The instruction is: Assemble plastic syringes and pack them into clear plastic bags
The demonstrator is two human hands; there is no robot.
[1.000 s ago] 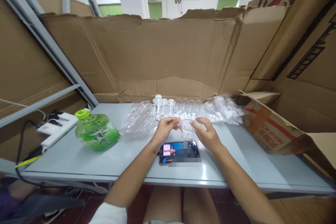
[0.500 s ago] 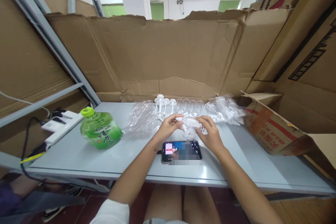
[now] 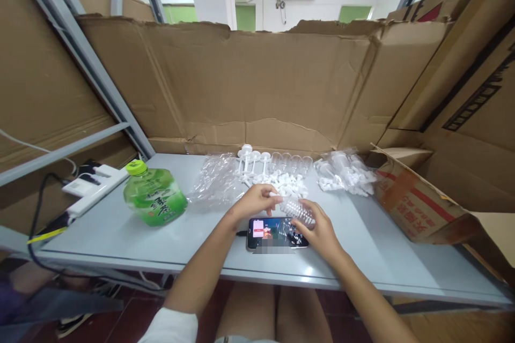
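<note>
A clear ribbed plastic cylinder lies tilted in the grip of my right hand, thumb below and fingers above. At its left end, my left hand pinches a small white plastic piece; whether the piece is joined to the cylinder I cannot tell. Behind my hands is a pile of small white plastic parts. Farther back stand several clear ribbed cups in a row, beside white disc-topped stems. A phone with a lit screen lies under the cylinder.
A green bottle stands on the left of the grey table, near a power strip. A crumpled clear bag and a bag of white parts flank the pile. An open cardboard box is at right; cardboard walls the back.
Both hands have come a little nearer to me with the clear cylinder, which is now over the phone. More of the white pile shows behind them. The view has shifted slightly.
</note>
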